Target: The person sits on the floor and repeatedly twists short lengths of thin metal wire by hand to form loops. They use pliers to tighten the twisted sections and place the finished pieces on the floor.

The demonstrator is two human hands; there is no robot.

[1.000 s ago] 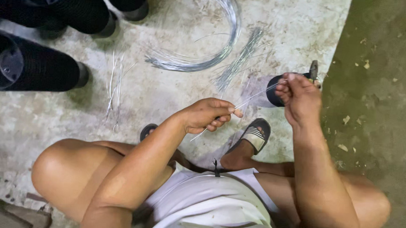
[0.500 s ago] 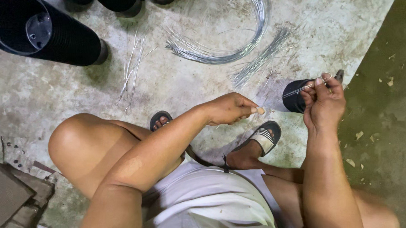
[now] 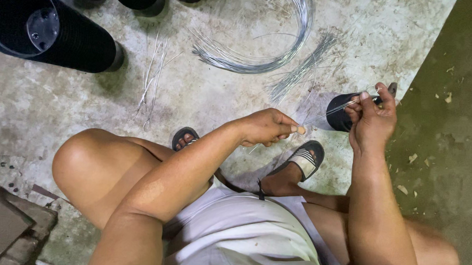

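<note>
**Wire Pulled Taut Between Two Hands Over a Small Black Pot**

Here we are, looking straight down at a person squatting on a concrete floor (image 3: pixel 205 102). The left hand (image 3: pixel 267 127) has its fingers pinched together on one end of a thin wire (image 3: pixel 320 115), and that strand runs up and across to the small black pot (image 3: pixel 339 111), our landmark for everything here. The right hand (image 3: pixel 371 119) sits right against the pot's far side, fingers closed on it and on the wire's other end, with a dark tool handle (image 3: pixel 392 89) poking up just above the knuckles.

Just above and to the left of the pot lies a loose bundle of cut wires (image 3: pixel 301 69), fanned out on the floor. Beyond that bundle, farther from the pot, a big coil of wire (image 3: pixel 259 60) curves in a wide arc. Well off to the pot's left, a few stray wire pieces (image 3: pixel 153 77) lie scattered, and farther still rests a large black ribbed pot (image 3: pixel 74 38) on its side, mouth open toward the camera.

Below the pot, a striped sandal (image 3: pixel 304 160) is planted on the floor, and a second sandal (image 3: pixel 184 137) shows to its left, behind the left forearm.
</note>
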